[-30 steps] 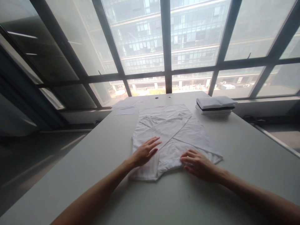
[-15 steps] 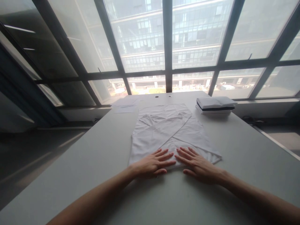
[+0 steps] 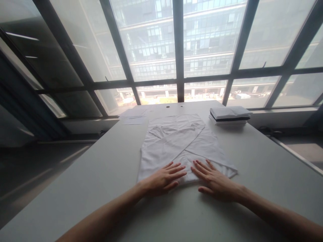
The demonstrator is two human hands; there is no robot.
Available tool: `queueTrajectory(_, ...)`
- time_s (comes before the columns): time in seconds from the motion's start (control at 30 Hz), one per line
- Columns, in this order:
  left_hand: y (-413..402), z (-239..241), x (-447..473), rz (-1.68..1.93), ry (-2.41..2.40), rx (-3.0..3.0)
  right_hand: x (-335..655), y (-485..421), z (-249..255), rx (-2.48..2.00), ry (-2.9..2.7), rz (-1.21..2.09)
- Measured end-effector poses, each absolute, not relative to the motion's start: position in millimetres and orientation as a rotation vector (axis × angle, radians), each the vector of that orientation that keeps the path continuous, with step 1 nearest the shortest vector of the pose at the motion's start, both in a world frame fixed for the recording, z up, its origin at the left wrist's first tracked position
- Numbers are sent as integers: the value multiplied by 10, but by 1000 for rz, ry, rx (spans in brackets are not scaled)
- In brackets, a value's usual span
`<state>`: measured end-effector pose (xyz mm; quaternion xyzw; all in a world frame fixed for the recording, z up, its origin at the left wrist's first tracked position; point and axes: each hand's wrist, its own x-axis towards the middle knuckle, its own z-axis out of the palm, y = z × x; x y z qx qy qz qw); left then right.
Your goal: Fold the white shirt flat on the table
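head: from above and behind the fingers | faces forward, down | fairly near them | table around, windows beyond, probably glare-softened

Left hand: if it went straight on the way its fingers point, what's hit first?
Probably the right hand, just across a narrow gap from the left hand. Both look spread flat on the white garment, though exact heights are unclear from one view.

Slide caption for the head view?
Bare left hand and bare right hand spread on a creased white cloth garment.
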<state>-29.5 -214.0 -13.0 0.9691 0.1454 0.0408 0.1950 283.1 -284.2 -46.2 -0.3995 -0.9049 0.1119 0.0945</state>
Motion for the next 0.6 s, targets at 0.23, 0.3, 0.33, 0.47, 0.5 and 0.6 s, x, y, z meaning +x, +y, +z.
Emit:
queueTrajectory(0.23, -2122, -191, -276, 210, 353, 2686, 2648, -2915, -320, -1031, -2547, 120)
queueTrajectory(0.3, -2119, -214, -271, 201, 347, 2703, 2620, -2926, -298, -978, -2501, 129)
queueTrajectory(0.33, -2121, -219, -269, 191, 347, 2710, 2614, -2928, -296, -965, -2486, 143)
queueTrajectory(0.47, -2132, -222, -261, 156, 364, 2727, 2623, -2922, -321, -923, -2512, 196)
queueTrajectory(0.5, -2134, -221, -261, 154, 368, 2727, 2626, -2919, -329, -922, -2524, 198)
queueTrajectory(0.6, -2136, -219, -261, 153, 369, 2726, 2633, -2912, -341, -957, -2539, 189)
